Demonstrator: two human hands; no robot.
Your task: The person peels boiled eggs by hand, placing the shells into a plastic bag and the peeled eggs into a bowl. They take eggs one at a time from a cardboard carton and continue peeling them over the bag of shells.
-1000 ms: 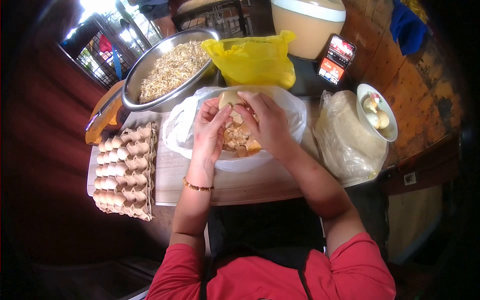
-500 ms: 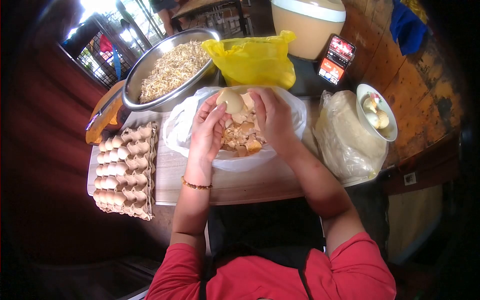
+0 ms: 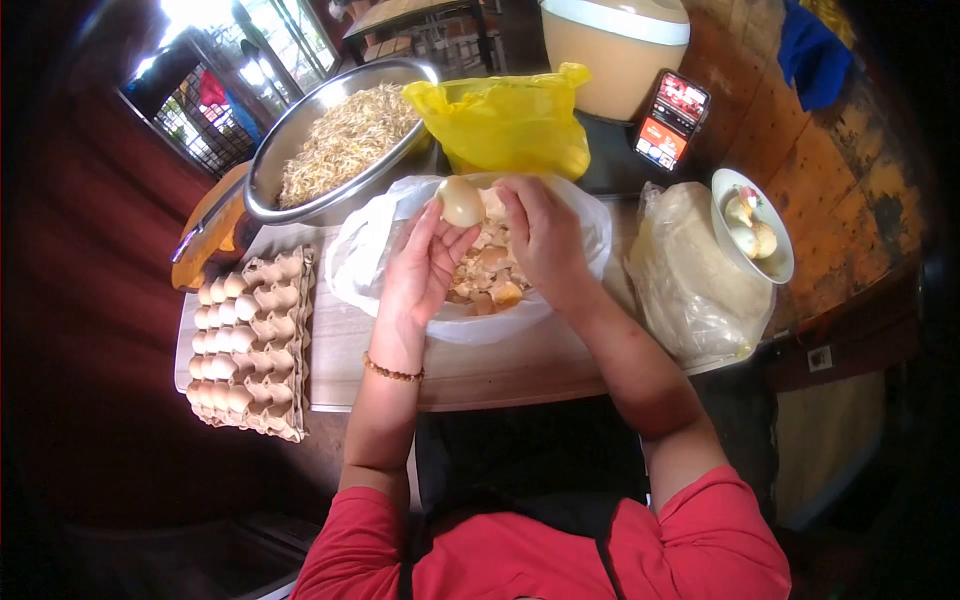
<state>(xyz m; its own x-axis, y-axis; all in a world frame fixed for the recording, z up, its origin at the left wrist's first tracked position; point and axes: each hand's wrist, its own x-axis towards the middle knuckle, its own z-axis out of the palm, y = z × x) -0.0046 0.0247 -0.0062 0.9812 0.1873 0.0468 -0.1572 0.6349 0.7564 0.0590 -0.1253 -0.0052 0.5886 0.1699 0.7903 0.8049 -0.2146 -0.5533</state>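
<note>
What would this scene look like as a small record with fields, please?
left hand: holds a smooth, glossy egg
right hand: beside the egg; grip unclear
below hands: white plastic bag with shell pieces
left side: carton tray, partly filled with eggs
behind: metal bowl, yellow bag, lit phone
right side: clear plastic bag, white bowl
</note>
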